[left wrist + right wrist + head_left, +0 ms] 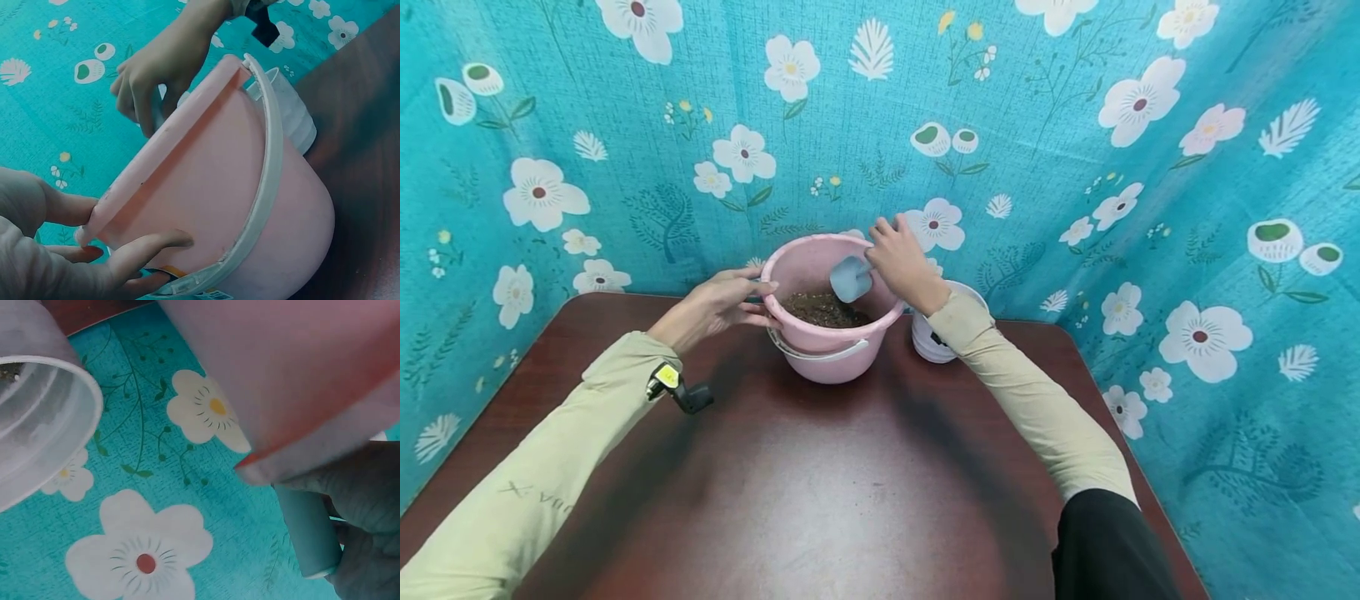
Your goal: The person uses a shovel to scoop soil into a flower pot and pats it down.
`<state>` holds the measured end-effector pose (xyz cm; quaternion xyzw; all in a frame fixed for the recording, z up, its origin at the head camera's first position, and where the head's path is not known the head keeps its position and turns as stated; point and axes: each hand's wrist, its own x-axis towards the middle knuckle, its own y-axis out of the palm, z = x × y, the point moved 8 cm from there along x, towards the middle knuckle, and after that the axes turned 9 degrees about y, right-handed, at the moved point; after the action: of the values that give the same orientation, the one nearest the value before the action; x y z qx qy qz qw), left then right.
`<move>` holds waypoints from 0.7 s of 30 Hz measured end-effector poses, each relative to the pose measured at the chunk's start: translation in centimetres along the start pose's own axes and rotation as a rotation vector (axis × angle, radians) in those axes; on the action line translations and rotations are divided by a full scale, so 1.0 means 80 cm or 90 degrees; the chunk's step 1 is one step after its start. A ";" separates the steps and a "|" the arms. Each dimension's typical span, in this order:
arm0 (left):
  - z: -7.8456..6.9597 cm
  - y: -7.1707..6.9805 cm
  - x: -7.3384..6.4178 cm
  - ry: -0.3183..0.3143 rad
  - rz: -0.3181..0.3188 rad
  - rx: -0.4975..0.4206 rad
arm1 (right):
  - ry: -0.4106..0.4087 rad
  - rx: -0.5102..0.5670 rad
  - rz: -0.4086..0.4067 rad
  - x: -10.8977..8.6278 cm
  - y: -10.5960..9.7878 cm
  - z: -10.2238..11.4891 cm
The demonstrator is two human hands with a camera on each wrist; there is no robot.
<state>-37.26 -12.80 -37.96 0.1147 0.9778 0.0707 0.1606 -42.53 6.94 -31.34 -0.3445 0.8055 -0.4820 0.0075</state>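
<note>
A pink bucket (842, 371) with dark soil (820, 312) in it stands near the back of the table. My left hand (722, 302) holds its left side; in the left wrist view the thumb (72, 209) lies at the rim and the fingers spread along the outer wall. Over the bucket's right rim, my right hand (904, 260) grips a blue-grey scoop (850, 280). The scoop's blade is inside the bucket, tilted above the soil. Its handle (306, 531) shows beneath the fingers in the right wrist view.
Right of the bucket, partly behind the right forearm, is a white ribbed plastic pot (932, 347); a little soil shows inside it in the right wrist view. The bucket's white handle (820, 357) hangs down in front. A flowered blue curtain (850, 125) borders the brown table (820, 500).
</note>
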 end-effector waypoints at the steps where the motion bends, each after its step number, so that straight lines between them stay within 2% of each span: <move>1: 0.000 0.000 0.000 -0.001 0.006 -0.001 | -0.006 -0.010 0.010 0.003 0.003 0.004; 6: -0.001 0.003 -0.001 0.007 0.022 -0.002 | -0.044 -0.073 0.066 0.013 0.022 0.030; 11: -0.001 0.010 0.004 0.012 0.020 -0.011 | -0.084 -0.130 0.039 0.010 0.030 0.040; 12: 0.000 0.009 0.005 0.011 0.015 -0.012 | -0.087 -0.120 0.030 0.009 0.029 0.041; 15: 0.000 0.005 0.003 0.012 0.013 -0.008 | -0.101 -0.032 0.031 0.007 0.027 0.047; 18: 0.001 0.001 0.001 0.009 0.003 -0.003 | -0.141 0.049 0.023 0.005 0.022 0.059; 21: 0.000 0.001 -0.001 0.013 0.000 0.010 | -0.168 0.064 0.012 0.005 0.017 0.068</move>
<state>-37.19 -12.76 -37.89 0.1153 0.9799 0.0641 0.1499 -41.70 2.97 -35.19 -0.3965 0.7757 -0.4721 0.1351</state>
